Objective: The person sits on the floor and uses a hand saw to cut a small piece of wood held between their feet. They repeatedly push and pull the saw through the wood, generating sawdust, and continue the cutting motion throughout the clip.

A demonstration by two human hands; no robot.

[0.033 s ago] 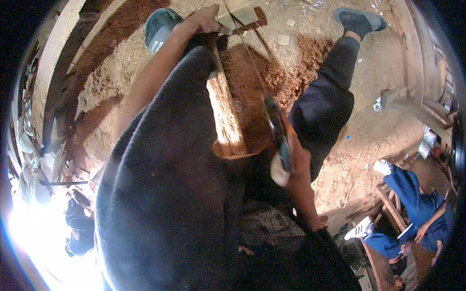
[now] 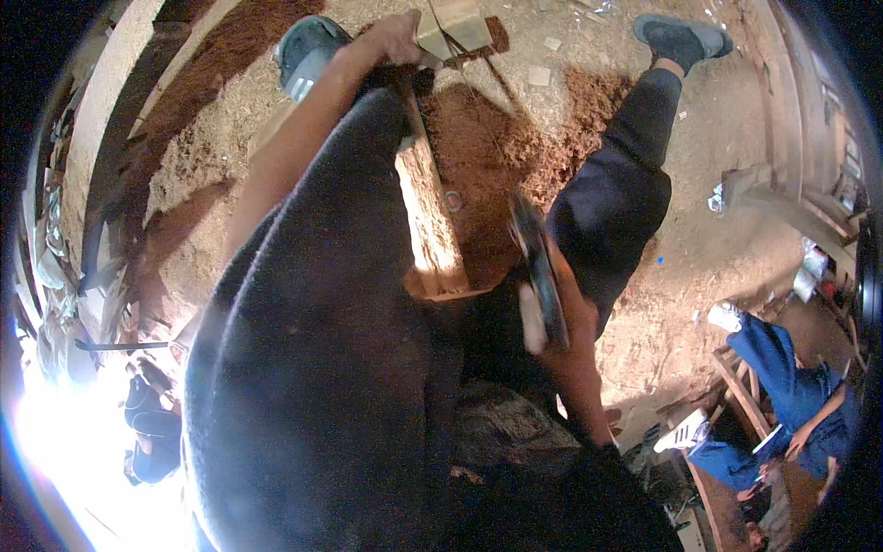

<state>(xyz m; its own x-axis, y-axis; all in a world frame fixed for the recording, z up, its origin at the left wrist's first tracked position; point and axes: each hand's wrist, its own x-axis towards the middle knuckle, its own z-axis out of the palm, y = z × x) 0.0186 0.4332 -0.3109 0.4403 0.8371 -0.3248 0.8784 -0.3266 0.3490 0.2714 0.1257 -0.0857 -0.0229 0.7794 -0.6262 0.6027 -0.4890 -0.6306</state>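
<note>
At the top centre, my left hand (image 2: pixel 397 39) is closed against the left side of a pale wooden block (image 2: pixel 464 26), its fingers partly hidden. A thin dark line crosses the block. My right hand (image 2: pixel 572 308) is wrapped round the dark handle of a saw (image 2: pixel 538 262), which is smeared by motion; its thin blade is hard to make out. Between my legs lies a rough, brightly lit length of timber (image 2: pixel 428 212), leading from below my left hand toward me. Beside it is a small ring-shaped thing (image 2: pixel 452 201).
Reddish sawdust (image 2: pixel 589 120) covers the ground round my shoes (image 2: pixel 308 60). Long planks (image 2: pixel 110 101) lean at the left. A person in blue trousers (image 2: pixel 782 359) sits at the lower right beside a wooden frame (image 2: pixel 740 391). Small wood offcuts (image 2: pixel 539 75) lie beyond the block.
My right hand and the saw handle have shifted slightly, and the thin blade line that ran to the block is less distinct. My left hand has moved slightly and stays by the block.
</note>
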